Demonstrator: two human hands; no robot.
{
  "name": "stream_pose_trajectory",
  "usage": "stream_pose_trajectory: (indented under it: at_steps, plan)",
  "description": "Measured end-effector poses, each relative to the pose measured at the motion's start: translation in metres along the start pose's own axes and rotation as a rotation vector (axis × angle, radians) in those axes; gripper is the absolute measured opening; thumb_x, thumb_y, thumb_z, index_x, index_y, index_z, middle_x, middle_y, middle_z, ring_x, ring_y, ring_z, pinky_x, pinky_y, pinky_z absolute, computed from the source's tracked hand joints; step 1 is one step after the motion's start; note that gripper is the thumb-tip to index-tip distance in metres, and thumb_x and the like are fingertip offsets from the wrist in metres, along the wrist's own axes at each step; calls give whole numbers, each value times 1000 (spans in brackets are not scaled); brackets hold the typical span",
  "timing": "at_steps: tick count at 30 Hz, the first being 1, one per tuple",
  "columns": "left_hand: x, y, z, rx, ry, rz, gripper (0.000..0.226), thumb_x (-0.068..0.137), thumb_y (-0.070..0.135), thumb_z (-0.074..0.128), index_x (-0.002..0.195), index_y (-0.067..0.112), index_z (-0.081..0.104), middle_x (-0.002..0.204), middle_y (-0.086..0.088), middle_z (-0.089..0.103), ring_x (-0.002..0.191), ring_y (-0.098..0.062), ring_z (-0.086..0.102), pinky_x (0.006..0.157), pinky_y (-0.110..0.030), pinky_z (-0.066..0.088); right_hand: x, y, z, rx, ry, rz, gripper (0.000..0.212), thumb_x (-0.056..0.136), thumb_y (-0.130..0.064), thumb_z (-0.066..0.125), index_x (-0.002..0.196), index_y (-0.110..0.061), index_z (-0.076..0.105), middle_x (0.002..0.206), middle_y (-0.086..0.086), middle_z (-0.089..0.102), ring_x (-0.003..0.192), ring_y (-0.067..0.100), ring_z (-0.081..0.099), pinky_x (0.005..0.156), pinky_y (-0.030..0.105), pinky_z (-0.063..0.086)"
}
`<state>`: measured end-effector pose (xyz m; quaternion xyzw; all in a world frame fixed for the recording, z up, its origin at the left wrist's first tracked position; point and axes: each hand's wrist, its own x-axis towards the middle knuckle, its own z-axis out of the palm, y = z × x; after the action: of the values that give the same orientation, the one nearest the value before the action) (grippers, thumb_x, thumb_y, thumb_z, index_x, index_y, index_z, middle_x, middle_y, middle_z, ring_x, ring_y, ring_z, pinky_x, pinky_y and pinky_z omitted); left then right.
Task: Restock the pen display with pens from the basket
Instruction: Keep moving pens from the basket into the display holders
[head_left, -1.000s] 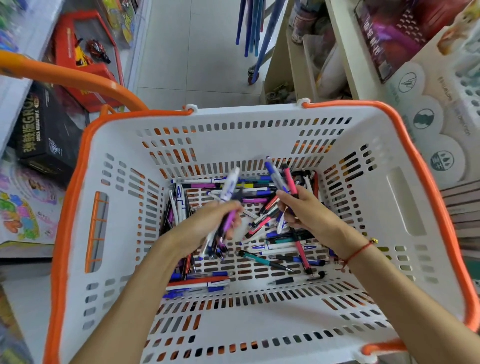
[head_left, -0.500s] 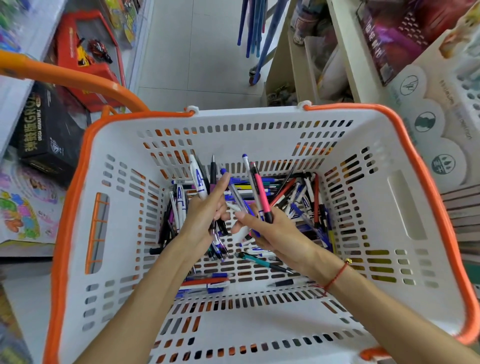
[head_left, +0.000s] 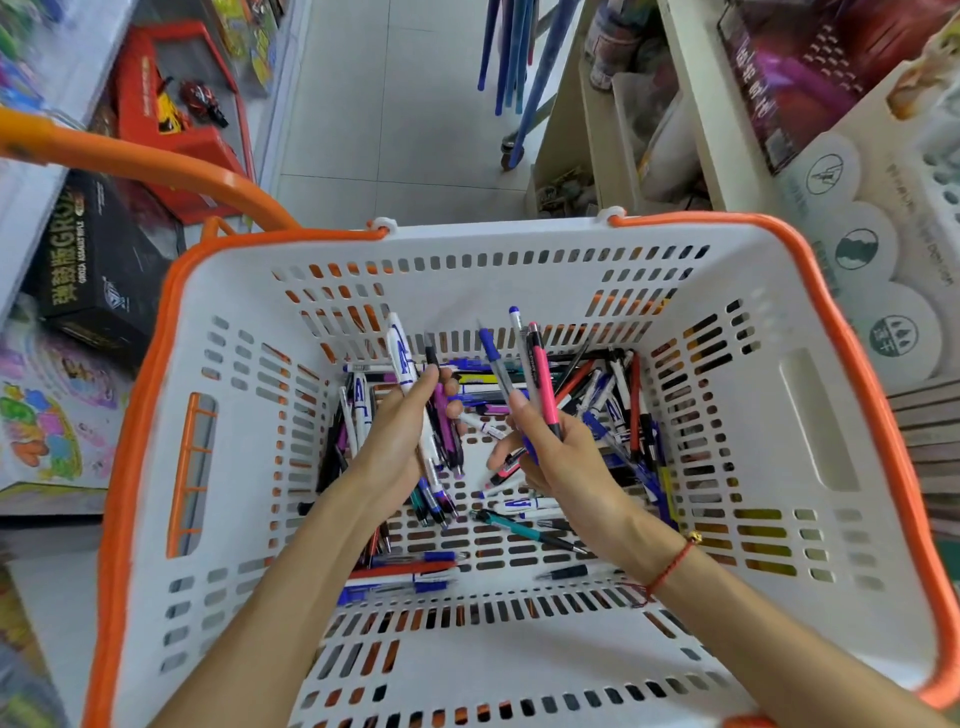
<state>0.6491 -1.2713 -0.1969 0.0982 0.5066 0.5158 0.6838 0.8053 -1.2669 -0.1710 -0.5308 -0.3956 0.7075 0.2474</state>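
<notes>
A white basket (head_left: 810, 415) with an orange rim fills the view, and several loose pens (head_left: 613, 395) lie across its slotted floor. Inside it, my left hand (head_left: 400, 436) grips a bundle of pens (head_left: 441, 441), among them a white one with blue print that sticks up. Close beside it, my right hand (head_left: 561, 457) grips a pink pen (head_left: 543, 384) together with a blue-capped and a white pen, all pointing up. The pen display (head_left: 883, 218), pale with round logos, stands at the right edge, partly cut off.
An orange basket handle (head_left: 135, 161) arcs over the left side. Toy boxes, a black box (head_left: 98, 260) and a red one (head_left: 171, 98), line the left shelves. A beige shelf unit (head_left: 623, 119) stands beyond the basket. Tiled floor (head_left: 395, 104) runs ahead.
Both hands have gathered their pens upright and come close together above the pile. The right hand has lifted its pens out of the heap.
</notes>
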Motion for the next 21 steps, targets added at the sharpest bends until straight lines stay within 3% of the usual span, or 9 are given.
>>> stream_pose_trajectory:
  at_steps: [2,6,10,12,14,15,17,18,21]
  plan:
    - [-3,0,5,-27,-1,-31,21,103,26,42,101,12,57,63,5,41,45,-4,37,43,-16,38,1,3,1,-8,-20,26,23,98,-36,49,94,-14,55,63,12,60,35,7,26,39,16,25]
    - [-10,-2,11,264,32,-19,34,81,54,59,97,26,66,55,7,28,45,-5,28,46,-18,30,1,6,2,-43,-133,130,36,97,-42,48,93,-6,53,53,4,55,38,11,22,41,20,19]
    - [-7,-9,6,335,68,-17,29,75,55,67,81,27,70,56,3,47,55,-11,47,67,-30,46,2,7,3,13,-260,248,39,102,-44,39,112,-9,52,60,3,53,40,11,19,47,25,13]
    - [-5,-9,4,372,78,-14,33,74,65,64,89,37,73,88,0,71,92,-23,66,97,-49,46,3,8,2,56,-287,278,38,104,-41,38,121,-9,51,67,4,57,40,11,20,46,23,15]
    - [-7,-9,4,425,59,-10,48,72,76,60,106,42,69,120,-5,68,121,-38,56,108,-62,34,4,7,-1,66,-265,308,36,103,-38,40,120,-8,48,74,6,63,40,11,23,42,19,20]
    - [-6,-10,2,446,61,-6,55,74,78,58,112,39,66,123,-5,66,122,-34,56,110,-58,33,4,6,-3,32,-246,308,35,103,-37,42,121,-7,48,79,6,68,40,11,25,41,18,21]
    - [-4,-8,2,481,159,70,35,90,63,52,103,33,63,105,4,69,95,0,64,98,-32,42,6,3,-11,-118,-202,270,35,102,-36,43,128,-14,52,95,7,73,39,9,26,39,16,23]
    - [-2,-6,0,488,222,122,24,97,49,48,94,30,62,91,7,68,75,5,63,86,-27,44,8,2,-16,-204,-181,254,35,102,-35,43,130,-17,54,103,9,73,39,7,25,37,15,23]
    - [3,-2,-9,516,359,231,29,103,32,44,80,20,57,71,2,60,62,-10,56,69,-29,47,12,-12,-35,-336,-240,340,33,100,-35,47,126,-20,62,96,11,68,42,5,27,37,15,22]
